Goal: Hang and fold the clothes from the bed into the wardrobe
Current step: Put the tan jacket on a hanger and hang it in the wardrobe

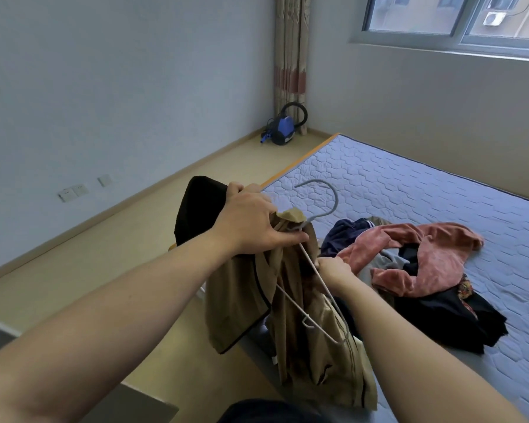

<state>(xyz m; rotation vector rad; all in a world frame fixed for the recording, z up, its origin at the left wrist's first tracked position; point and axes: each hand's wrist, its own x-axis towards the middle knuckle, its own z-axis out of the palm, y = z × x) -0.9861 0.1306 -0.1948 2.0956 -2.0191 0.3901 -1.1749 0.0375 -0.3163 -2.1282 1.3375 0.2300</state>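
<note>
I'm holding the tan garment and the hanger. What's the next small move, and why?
Probably work the bare arm of the hanger under the shoulder of the tan garment. The left hand grips the collar by the hook, and the right hand pinches that arm, which lies outside the fabric.

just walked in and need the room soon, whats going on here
A person is putting a tan garment onto a grey hanger. The left hand grips the garment's top by the hanger's neck; the right hand holds one hanger arm lower down. A pile of clothes, a pink one on top, lies on the bare mattress, not yet sorted.
</note>
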